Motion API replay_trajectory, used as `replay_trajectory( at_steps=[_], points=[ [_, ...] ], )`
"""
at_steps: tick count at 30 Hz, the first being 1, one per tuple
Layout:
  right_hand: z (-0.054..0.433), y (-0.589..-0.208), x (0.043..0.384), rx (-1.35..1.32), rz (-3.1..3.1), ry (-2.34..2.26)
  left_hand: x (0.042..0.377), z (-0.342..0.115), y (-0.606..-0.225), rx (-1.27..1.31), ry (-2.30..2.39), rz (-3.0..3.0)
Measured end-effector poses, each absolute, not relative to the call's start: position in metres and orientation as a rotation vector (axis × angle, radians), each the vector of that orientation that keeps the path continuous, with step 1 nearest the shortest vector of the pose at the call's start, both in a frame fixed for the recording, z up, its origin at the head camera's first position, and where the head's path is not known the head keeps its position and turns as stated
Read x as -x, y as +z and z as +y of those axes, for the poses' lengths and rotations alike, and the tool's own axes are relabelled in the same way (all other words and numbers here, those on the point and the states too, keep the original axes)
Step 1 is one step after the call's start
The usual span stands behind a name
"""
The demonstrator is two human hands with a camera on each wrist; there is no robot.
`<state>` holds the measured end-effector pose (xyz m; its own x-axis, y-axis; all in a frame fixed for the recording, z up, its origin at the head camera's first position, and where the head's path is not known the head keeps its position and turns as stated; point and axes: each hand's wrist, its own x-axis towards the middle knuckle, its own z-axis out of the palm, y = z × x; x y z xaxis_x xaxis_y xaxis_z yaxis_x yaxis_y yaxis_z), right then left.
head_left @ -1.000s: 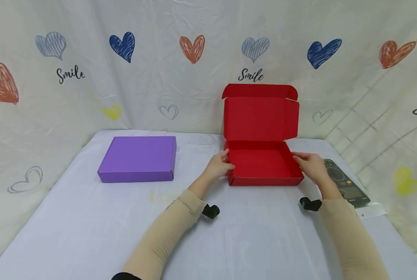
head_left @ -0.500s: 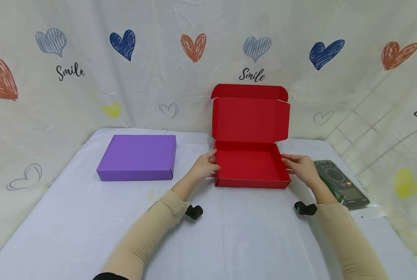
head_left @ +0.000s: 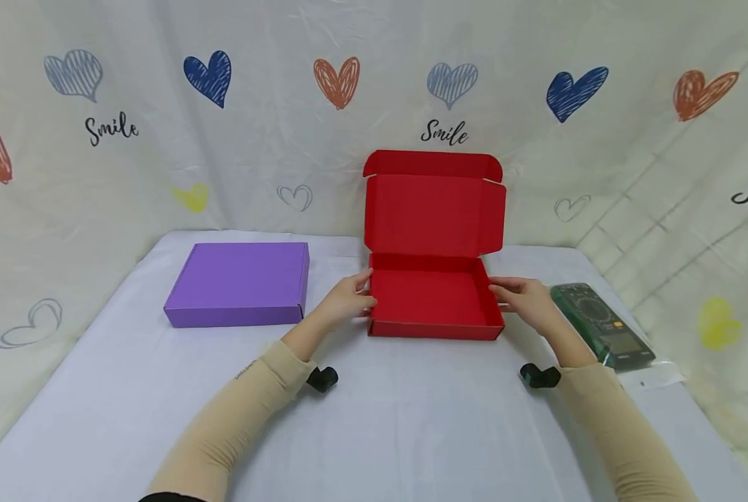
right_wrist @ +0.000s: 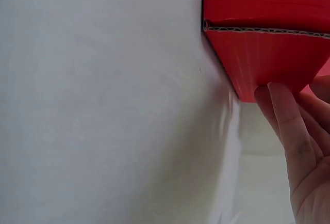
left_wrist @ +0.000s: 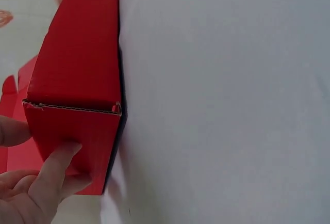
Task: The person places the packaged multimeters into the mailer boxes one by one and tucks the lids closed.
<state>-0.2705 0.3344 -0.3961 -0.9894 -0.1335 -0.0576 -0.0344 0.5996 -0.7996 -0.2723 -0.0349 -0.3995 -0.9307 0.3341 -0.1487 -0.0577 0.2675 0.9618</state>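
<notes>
A red cardboard box (head_left: 426, 296) rests on the white-covered table with its lid (head_left: 433, 213) raised. My left hand (head_left: 342, 301) holds its left wall; in the left wrist view, several fingers (left_wrist: 56, 167) lie against the outer side and another digit reaches the rim. At the opposite wall, my right hand (head_left: 527, 301) grips the side, fingertips (right_wrist: 276, 97) on the outer face in the right wrist view. The box's inside looks bare. Beside my right forearm lies a dark green digital multimeter (head_left: 599, 324) in a clear bag.
To the left of the red box sits a closed purple box (head_left: 238, 279). Behind the table (head_left: 424, 418) hangs a pale curtain (head_left: 386, 35) printed with hearts and "Smile". A black wrist camera (head_left: 539, 376) sticks out by the right cuff.
Both hands have slid the open red box to the left across the table, closer to the purple box. More of the multimeter now shows. The head view has shifted slightly.
</notes>
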Motion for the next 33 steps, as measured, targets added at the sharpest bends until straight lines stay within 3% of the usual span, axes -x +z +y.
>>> replay_trajectory(
  at_steps=[15, 33],
  points=[
    [0.328, -0.397, 0.271, 0.178, 2.761, -1.233, 0.273, -0.05, -0.398, -0.366, 1.487, 2.37],
    [0.356, -0.374, 0.262, 0.44, 2.885, -0.846, 0.272, -0.062, -0.399, -0.671, 0.996, 2.646]
  ],
)
